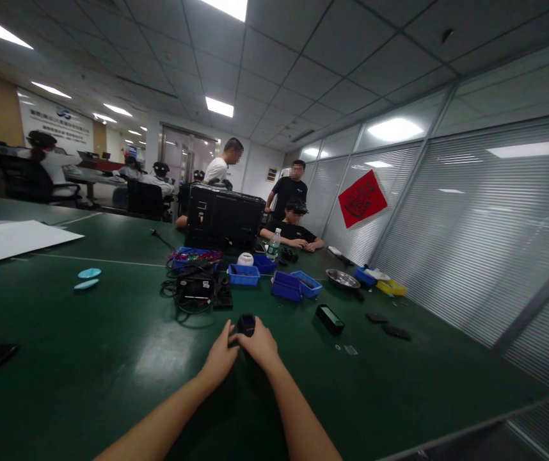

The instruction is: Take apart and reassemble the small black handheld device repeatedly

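Observation:
My right hand [261, 342] is closed around a small black boxy object [246, 324] with a dark glossy face, held low over the green table; its exact kind is unclear. Just left of it is my left hand [221, 352], fingers bent and slightly apart, their tips close to the object and to my right fingers. I see nothing in the left hand, though its inner side is hidden. Ahead lie a black device with cables [195, 293] and a blue tray [244, 275]. A black box with a greenish top [330, 319] stands to the right.
Beyond are a large black monitor-like case [225, 218], a baseball [245, 258], a water bottle [273, 244] and a metal bowl [342, 279]. Flat black pieces [396, 332] lie right, light-blue pieces [87, 283] left. Several people sit or stand farther back.

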A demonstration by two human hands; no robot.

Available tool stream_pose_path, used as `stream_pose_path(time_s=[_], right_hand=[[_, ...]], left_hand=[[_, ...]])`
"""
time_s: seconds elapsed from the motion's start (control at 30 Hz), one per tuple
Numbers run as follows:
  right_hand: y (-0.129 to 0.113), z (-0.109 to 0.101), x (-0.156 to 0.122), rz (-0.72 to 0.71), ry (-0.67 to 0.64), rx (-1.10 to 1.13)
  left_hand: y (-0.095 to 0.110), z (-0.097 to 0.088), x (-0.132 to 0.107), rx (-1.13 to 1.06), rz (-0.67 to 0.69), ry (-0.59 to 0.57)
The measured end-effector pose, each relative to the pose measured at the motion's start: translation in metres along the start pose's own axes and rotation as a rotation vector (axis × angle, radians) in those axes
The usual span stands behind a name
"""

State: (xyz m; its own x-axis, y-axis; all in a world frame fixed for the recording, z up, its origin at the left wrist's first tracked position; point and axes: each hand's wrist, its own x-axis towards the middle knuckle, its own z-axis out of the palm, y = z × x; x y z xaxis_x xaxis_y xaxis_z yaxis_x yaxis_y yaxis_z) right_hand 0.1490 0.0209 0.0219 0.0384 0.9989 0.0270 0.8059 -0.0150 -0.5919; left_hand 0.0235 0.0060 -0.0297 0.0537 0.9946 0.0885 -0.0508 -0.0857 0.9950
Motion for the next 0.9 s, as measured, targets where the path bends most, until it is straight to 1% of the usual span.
stream_pose_path(time_s=[0.07, 0.13, 0.27, 0.37, 0.47, 0.6, 0.9], right_hand=[[-0.004, 0.0, -0.004, 0.008, 0.057, -0.149], [-0.002, -0.005, -0.003, 0.061, 0.074, -0.215], [0.019, -0.023, 0.011, 0.177, 0.161, -0.263], [0.037, -0.038, 0.019, 0.234, 0.188, -0.252], [0.046, -0.049, 0.022, 0.263, 0.17, -0.195], [0.049, -0.057, 0.022, 0.258, 0.108, -0.156], [0.055, -0.058, 0.022, 0.283, 0.08, -0.124]], left_hand=[[0.002, -0.004, 0.001, -0.025, -0.048, 0.062], [0.005, -0.006, 0.0, -0.052, -0.063, 0.081], [0.009, -0.008, -0.005, -0.062, -0.069, 0.087], [0.01, -0.009, -0.006, -0.067, -0.08, 0.09], [0.011, -0.009, -0.006, -0.083, -0.091, 0.094], [0.013, -0.01, -0.006, -0.093, -0.113, 0.102], [0.01, -0.012, -0.003, -0.088, -0.109, 0.098]])
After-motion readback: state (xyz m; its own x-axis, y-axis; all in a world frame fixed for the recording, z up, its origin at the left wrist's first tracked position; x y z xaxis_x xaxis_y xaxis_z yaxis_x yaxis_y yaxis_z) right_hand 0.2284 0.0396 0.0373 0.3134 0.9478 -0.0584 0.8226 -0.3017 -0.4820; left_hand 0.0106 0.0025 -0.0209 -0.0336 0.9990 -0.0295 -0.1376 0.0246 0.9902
